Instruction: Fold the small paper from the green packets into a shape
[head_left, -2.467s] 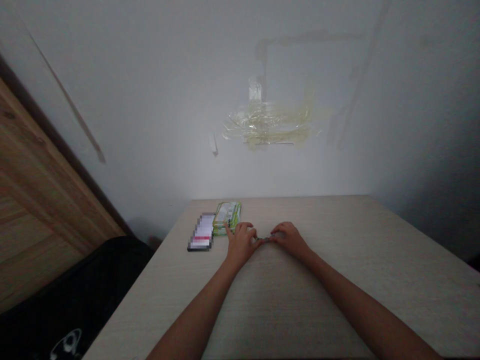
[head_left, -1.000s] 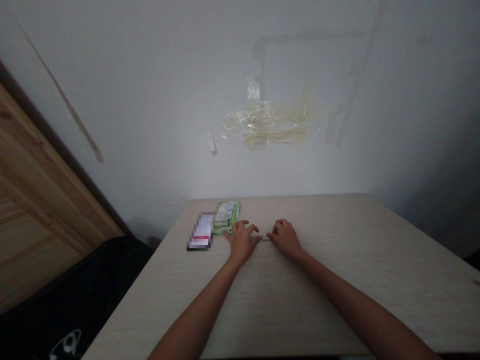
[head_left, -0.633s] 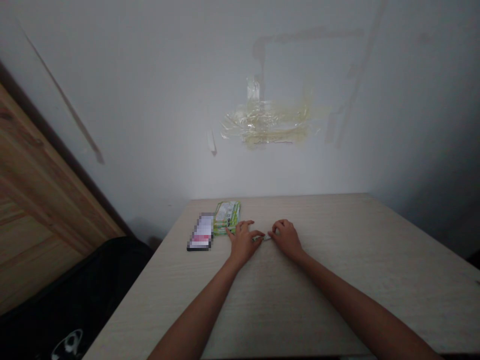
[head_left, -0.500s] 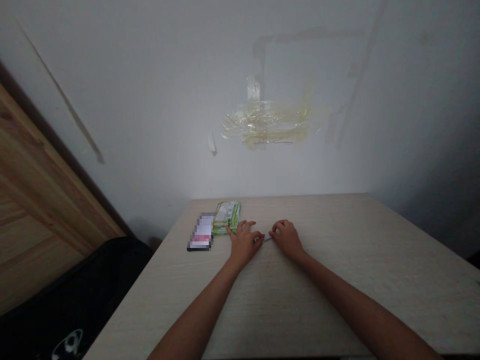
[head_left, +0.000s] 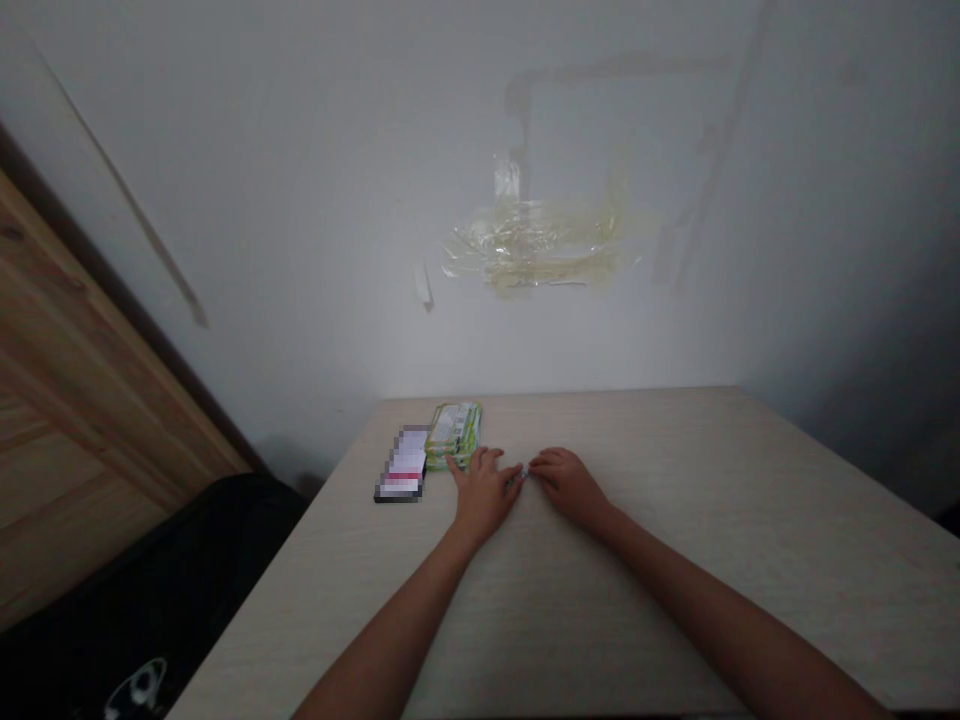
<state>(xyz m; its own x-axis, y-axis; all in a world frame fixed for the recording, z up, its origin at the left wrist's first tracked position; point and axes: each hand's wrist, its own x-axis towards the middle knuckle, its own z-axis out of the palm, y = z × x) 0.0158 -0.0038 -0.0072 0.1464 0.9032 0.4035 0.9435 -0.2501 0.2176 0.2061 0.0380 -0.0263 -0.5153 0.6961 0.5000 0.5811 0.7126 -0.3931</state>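
Close together at the middle of the table (head_left: 600,610), my two hands meet over a small, pale, narrow piece (head_left: 525,474). My left hand (head_left: 484,495) pinches its left end between thumb and index finger, the other fingers spread toward the back. At the right end, the closed fingertips of my right hand (head_left: 570,487) grip it. Fingers cover most of the piece, so its kind cannot be made out. Just beyond my left hand's fingers lies a green and white plastic packet (head_left: 454,430), seemingly a stack of them.
A phone (head_left: 405,465) with a blurred screen lies left of the packets. Behind the table rises a white wall (head_left: 300,200) with peeling clear tape (head_left: 532,240). A black bag-like thing (head_left: 187,590) and wooden boards (head_left: 60,420) stand beyond the left edge.
My right hand has moved slightly left, its fingertips now nearer my left hand's. Less of the small piece shows between them. My left hand has shifted a little left; packets and phone stay put.
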